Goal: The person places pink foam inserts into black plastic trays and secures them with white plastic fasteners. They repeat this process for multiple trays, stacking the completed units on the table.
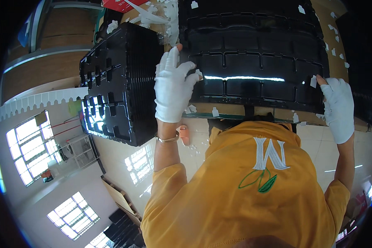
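Observation:
A black molded plastic tray [252, 66] with rectangular recesses lies in front of me on the workbench. My left hand [171, 89], in a white glove with a bare fingertip, is spread at the tray's left edge. Beside its thumb is a small white tag [199, 74]. My right hand [338, 105], gloved in white with a bare thumb, is at the tray's right edge. It pinches a small white tag [313, 81] upright against the tray. The fingers behind that tag are partly hidden.
A tall stack of black trays [124, 82] stands on the left. Loose white tags [334, 51] litter the bench around the tray. White strips and clear film [157, 18] lie at the back, near a red package [122, 5]. An orange slipper [184, 135] is on the floor.

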`<action>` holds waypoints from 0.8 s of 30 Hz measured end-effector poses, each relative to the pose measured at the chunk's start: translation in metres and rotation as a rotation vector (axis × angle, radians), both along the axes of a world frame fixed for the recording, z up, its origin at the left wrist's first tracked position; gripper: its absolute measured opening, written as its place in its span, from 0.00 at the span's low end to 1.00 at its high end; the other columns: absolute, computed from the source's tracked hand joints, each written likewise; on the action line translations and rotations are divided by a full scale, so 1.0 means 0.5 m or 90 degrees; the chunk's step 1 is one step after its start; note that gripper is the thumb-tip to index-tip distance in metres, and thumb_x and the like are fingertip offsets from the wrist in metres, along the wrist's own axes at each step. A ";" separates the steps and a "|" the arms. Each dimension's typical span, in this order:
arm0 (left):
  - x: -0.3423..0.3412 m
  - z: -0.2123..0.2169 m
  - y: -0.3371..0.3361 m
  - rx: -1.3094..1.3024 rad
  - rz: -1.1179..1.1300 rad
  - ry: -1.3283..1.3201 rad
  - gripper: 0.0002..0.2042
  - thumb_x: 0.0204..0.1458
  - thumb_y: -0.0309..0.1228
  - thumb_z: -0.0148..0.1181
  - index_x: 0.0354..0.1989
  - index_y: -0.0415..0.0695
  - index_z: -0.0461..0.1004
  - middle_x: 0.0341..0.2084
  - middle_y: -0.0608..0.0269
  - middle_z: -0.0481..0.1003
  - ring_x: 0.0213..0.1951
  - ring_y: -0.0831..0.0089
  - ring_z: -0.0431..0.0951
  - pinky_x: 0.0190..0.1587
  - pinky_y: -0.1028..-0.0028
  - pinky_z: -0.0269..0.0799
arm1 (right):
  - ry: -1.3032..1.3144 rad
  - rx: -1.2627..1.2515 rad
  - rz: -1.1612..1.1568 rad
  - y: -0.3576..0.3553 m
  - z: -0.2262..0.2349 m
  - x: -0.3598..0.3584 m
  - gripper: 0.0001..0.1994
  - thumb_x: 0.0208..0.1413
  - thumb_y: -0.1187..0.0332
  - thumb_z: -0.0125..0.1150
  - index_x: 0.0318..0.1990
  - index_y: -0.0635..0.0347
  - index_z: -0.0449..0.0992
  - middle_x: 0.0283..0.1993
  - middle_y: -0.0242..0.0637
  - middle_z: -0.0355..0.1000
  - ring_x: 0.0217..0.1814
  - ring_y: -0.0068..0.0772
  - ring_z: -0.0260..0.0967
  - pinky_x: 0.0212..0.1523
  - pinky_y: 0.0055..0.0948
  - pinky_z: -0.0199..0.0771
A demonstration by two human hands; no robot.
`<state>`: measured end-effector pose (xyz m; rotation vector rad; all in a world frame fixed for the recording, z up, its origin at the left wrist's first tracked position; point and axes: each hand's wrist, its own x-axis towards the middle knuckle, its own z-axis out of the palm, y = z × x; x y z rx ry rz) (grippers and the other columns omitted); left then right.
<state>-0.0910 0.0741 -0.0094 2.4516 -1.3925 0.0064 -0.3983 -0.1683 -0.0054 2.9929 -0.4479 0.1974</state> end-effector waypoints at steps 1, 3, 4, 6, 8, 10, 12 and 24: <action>0.004 -0.003 0.000 -0.015 -0.021 -0.008 0.11 0.39 0.26 0.68 0.33 0.39 0.81 0.58 0.51 0.68 0.60 0.52 0.64 0.60 0.61 0.62 | -0.002 0.009 -0.002 -0.001 0.000 -0.002 0.26 0.41 0.84 0.57 0.53 0.55 0.72 0.35 0.39 0.65 0.37 0.41 0.63 0.42 0.36 0.66; 0.009 -0.011 0.002 -0.045 -0.059 -0.026 0.10 0.38 0.26 0.67 0.32 0.39 0.81 0.55 0.50 0.69 0.55 0.51 0.68 0.56 0.59 0.64 | -0.009 0.025 -0.004 -0.004 -0.002 -0.006 0.27 0.41 0.85 0.57 0.53 0.55 0.72 0.36 0.39 0.65 0.38 0.41 0.63 0.43 0.36 0.66; 0.009 -0.011 0.003 -0.042 -0.055 -0.017 0.10 0.38 0.26 0.67 0.32 0.39 0.81 0.55 0.50 0.69 0.55 0.51 0.68 0.57 0.59 0.63 | -0.014 0.023 -0.005 -0.004 -0.004 -0.005 0.27 0.40 0.85 0.57 0.53 0.54 0.72 0.36 0.39 0.65 0.38 0.41 0.63 0.43 0.36 0.67; 0.010 -0.011 0.001 -0.036 -0.047 0.000 0.10 0.39 0.26 0.67 0.32 0.39 0.81 0.56 0.49 0.69 0.56 0.51 0.67 0.58 0.60 0.63 | -0.024 0.019 -0.010 -0.007 -0.008 -0.004 0.28 0.40 0.86 0.57 0.53 0.54 0.72 0.36 0.39 0.65 0.38 0.41 0.63 0.43 0.36 0.67; 0.008 -0.010 0.000 -0.029 -0.036 0.018 0.09 0.39 0.25 0.66 0.32 0.39 0.81 0.56 0.49 0.69 0.56 0.50 0.67 0.58 0.60 0.63 | -0.033 0.023 -0.006 -0.010 -0.008 -0.002 0.29 0.39 0.86 0.57 0.53 0.53 0.72 0.37 0.39 0.65 0.39 0.42 0.63 0.43 0.36 0.67; 0.006 -0.011 0.000 -0.029 -0.026 0.028 0.09 0.40 0.25 0.66 0.31 0.39 0.81 0.56 0.49 0.69 0.56 0.50 0.67 0.58 0.60 0.63 | -0.039 0.029 -0.002 -0.012 -0.007 -0.001 0.29 0.38 0.86 0.57 0.53 0.53 0.72 0.37 0.39 0.65 0.39 0.42 0.63 0.44 0.36 0.67; 0.005 -0.014 0.003 -0.037 -0.018 0.029 0.08 0.40 0.24 0.65 0.31 0.39 0.80 0.56 0.49 0.69 0.56 0.50 0.67 0.58 0.59 0.62 | -0.043 0.039 0.002 -0.013 -0.007 0.000 0.29 0.38 0.86 0.56 0.53 0.53 0.72 0.37 0.39 0.65 0.39 0.42 0.63 0.43 0.36 0.67; 0.005 -0.010 0.006 -0.008 -0.009 0.095 0.08 0.42 0.20 0.64 0.34 0.38 0.80 0.60 0.51 0.66 0.62 0.54 0.64 0.58 0.65 0.67 | -0.067 0.039 0.007 -0.018 -0.011 0.006 0.28 0.39 0.85 0.56 0.53 0.53 0.72 0.37 0.38 0.65 0.39 0.41 0.63 0.44 0.36 0.66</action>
